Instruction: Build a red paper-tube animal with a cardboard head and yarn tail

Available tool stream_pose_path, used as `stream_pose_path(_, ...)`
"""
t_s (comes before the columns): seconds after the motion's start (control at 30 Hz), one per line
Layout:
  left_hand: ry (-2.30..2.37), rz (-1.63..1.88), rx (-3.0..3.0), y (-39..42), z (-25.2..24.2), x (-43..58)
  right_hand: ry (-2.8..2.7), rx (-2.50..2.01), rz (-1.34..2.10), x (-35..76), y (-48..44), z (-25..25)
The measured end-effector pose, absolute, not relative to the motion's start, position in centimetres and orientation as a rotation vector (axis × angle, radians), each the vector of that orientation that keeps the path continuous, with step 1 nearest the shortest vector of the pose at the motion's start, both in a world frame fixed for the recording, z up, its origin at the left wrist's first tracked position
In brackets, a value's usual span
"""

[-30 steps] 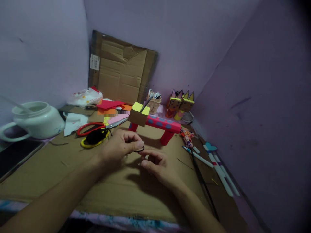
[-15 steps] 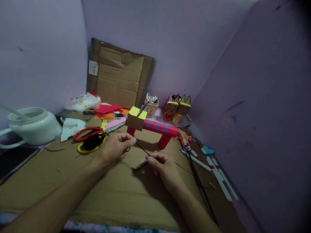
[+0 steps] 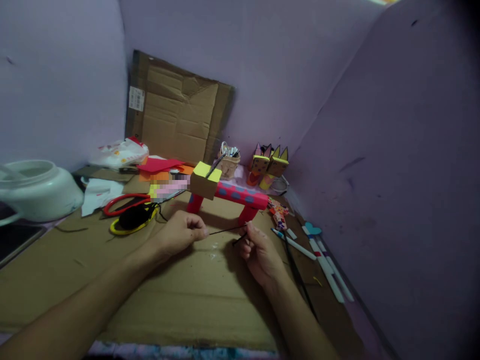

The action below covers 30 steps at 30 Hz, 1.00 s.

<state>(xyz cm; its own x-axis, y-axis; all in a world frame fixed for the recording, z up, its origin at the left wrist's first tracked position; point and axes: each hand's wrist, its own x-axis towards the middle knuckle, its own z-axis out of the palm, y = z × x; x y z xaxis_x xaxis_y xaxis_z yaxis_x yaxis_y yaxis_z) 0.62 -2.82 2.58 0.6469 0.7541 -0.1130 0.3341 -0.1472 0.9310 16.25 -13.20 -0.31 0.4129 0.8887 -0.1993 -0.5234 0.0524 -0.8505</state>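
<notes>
My left hand (image 3: pixel 182 235) and my right hand (image 3: pixel 258 250) each pinch one end of a thin black strand (image 3: pixel 225 231), pulled nearly straight between them just above the cardboard sheet (image 3: pixel 180 295). Both hands are closed in a pinch. Right behind them stands a craft figure (image 3: pixel 225 192) with a red dotted tube body, red legs and a brown box head with a yellow top.
Red-handled scissors (image 3: pixel 120 202) and a yellow-rimmed black bundle (image 3: pixel 133 220) lie to the left. A white pot (image 3: pixel 35 187) stands far left. Pens (image 3: pixel 322 260) and a long black strip (image 3: pixel 296 270) lie to the right, beside the wall. Paper figures (image 3: pixel 268 165) and a small basket (image 3: pixel 228 162) stand at the back.
The black strand was a small curl between my close fingers; my hands have drawn apart, the right one moving rightward, and the strand is now stretched out straight.
</notes>
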Motion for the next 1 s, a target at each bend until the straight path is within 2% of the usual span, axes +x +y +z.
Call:
stream_pose_path(0.33,0.854,0.398,1.777,-3.3,2.6,1.1,-0.37,-0.773,1.275,16.6,-13.8,0.3)
stream_pose_path(0.63,0.679,0.265,1.88,-3.7,2.2,1.0,-0.52,-0.823,1.295,15.8,-14.0,0.4)
stream_pose_path(0.77,0.751,0.609,1.974,-4.7,2.9,1.0,-0.555,-0.913,1.276,15.1,-13.9,-0.2)
stream_pose_path(1.0,0.414,1.002,2.185,-6.4,1.3,1.4,-0.576,-0.964,1.294,14.1,-13.5,-0.9)
